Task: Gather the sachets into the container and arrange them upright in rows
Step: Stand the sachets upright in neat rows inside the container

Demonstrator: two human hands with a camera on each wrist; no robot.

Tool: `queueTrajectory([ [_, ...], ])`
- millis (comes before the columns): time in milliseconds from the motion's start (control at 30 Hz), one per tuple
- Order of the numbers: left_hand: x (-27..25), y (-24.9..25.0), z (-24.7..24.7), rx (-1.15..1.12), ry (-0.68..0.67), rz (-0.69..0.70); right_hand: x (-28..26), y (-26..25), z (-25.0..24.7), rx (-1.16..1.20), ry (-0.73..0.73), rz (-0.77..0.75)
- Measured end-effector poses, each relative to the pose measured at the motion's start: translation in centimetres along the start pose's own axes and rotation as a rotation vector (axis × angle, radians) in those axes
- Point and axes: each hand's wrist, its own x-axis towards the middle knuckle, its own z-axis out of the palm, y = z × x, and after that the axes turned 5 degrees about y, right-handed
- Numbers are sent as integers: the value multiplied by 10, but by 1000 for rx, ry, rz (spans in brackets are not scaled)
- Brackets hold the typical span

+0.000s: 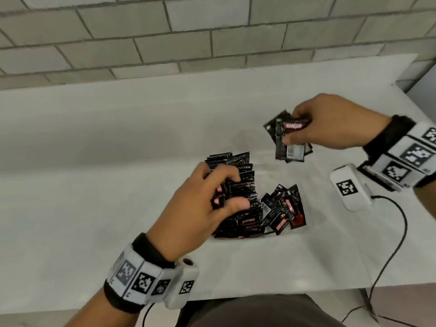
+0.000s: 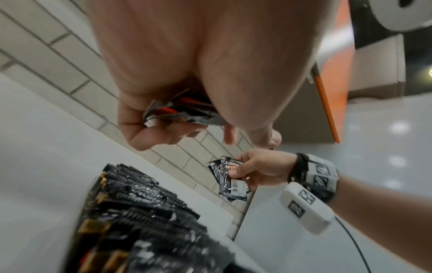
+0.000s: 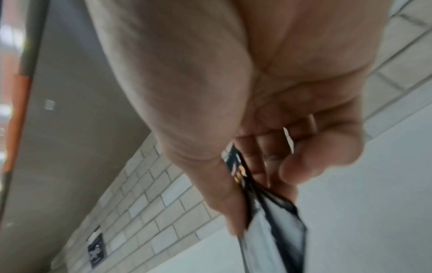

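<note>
Black sachets with red print stand upright in a packed row (image 1: 240,190) on the white table, the container's walls hard to make out. Loose sachets (image 1: 284,207) lean in a jumble to the right of that row. My left hand (image 1: 212,199) hovers over the row's near part and grips a few sachets (image 2: 180,112) between thumb and curled fingers. My right hand (image 1: 316,125) is raised behind and to the right, pinching a fanned bunch of sachets (image 1: 289,138) that hangs down. In the right wrist view this bunch (image 3: 268,208) is seen edge-on between thumb and fingers.
The white table (image 1: 94,161) runs back to a grey brick wall (image 1: 165,31). A black cable (image 1: 391,251) trails from the right wrist device over the table's front right edge. The row of sachets (image 2: 145,221) fills the lower left of the left wrist view.
</note>
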Motion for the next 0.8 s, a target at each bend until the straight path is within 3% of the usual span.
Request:
queueTrajectory([
  [100,14,7,-3,-261,124,-101,-18,-24,-1,286,37,-36],
  [233,33,24,0,-426,43,-168,-39,-62,19,539,-126,-119],
  [367,37,32,7,-540,40,-161,-44,-72,32,648,-132,-163],
  [500,31,31,2,-513,-11,-156,-51,-62,26,835,-340,-121],
  [567,28,27,-2,-471,-46,-149,-46,-51,28,761,-294,-123],
  [667,22,19,-7,-436,-92,-156,-31,-22,43,287,-117,-155],
  [800,11,15,-10,-404,-150,-199,-27,3,79,-330,-308,-180],
])
